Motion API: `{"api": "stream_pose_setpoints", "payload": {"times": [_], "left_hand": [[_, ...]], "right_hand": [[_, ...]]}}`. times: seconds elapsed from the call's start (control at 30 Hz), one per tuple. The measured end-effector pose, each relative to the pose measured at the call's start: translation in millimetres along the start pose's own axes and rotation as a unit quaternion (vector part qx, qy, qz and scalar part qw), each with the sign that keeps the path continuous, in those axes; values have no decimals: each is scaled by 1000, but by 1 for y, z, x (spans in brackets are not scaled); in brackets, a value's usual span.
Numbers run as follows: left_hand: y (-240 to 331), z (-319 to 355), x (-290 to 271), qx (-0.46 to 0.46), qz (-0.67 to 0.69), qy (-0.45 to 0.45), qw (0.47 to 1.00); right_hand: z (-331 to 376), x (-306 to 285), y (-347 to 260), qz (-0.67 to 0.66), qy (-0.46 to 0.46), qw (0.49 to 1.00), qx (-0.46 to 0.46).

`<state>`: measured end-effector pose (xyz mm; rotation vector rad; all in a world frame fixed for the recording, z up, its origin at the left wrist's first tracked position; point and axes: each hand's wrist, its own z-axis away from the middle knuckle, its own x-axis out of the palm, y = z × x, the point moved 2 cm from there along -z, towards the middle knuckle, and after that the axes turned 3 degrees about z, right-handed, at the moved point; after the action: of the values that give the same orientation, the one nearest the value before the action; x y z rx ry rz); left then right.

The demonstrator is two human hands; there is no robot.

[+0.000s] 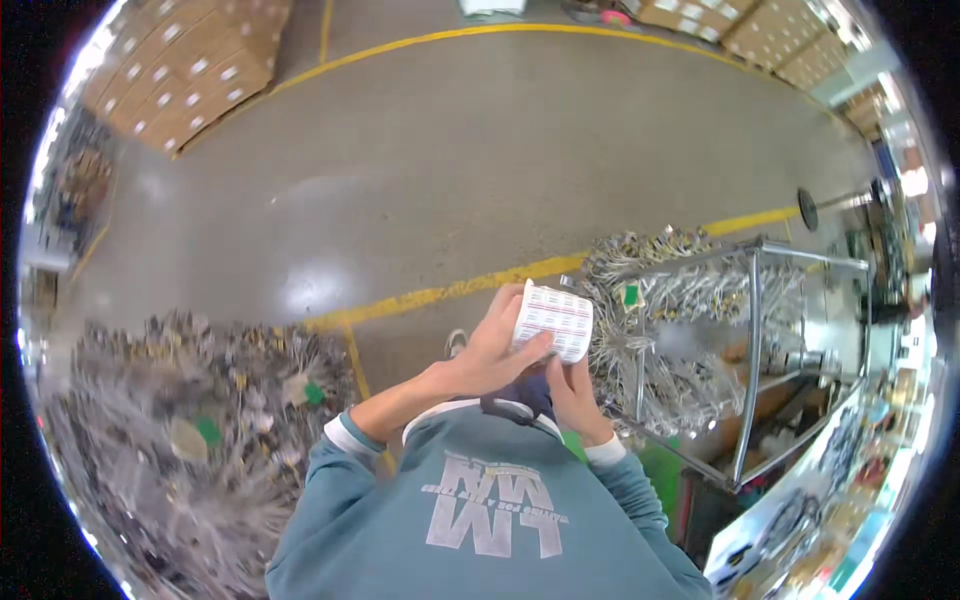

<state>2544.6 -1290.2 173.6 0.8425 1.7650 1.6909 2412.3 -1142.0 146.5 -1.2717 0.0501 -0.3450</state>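
Note:
A white roll of printed labels (562,318), with rows of small marks and thin red lines, is held up in front of my body. My left hand (490,345) is wrapped round its left side, the thumb lying across the printed face. At the roll's lower edge my right hand (575,395) has its fingertips closed against it. What the right fingertips pinch there is partly hidden.
Bundles of grey cables with connectors (240,410) are heaped at my left. More cable bundles (690,310) hang on a metal rack (752,370) at my right, beside a bench (770,520). Stacked cartons (195,75) stand far left; a yellow line (420,298) crosses the floor.

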Motion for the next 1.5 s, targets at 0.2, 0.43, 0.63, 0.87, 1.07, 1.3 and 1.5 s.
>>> {"api": "stream_pose_setpoints", "payload": {"times": [0.2, 0.43, 0.63, 0.87, 1.07, 1.3, 1.5], "left_hand": [[-44, -160, -57, -59, -63, -81, 993], [-63, -293, -86, -227, 100, 45, 968], [-15, -497, -121, -231, 233, 16, 944], [-127, -653, -108, -261, 74, -126, 954], [-124, -856, -46, -223, 60, -285, 930], [-111, -1017, 77, -111, 1, -479, 870], [-138, -1141, 195, -87, -69, -546, 830]], "right_hand": [[-138, -23, 11, 45, 58, 997, 20], [-300, -81, -60, -103, 54, 993, -5], [-454, -149, -181, 36, 135, 990, -21], [-554, -250, -156, -100, 203, 973, 40], [-650, -353, -195, -142, 324, 935, -27], [-692, -478, -225, -130, 466, 865, -130], [-737, -606, -219, -230, 535, 802, -131]]}}
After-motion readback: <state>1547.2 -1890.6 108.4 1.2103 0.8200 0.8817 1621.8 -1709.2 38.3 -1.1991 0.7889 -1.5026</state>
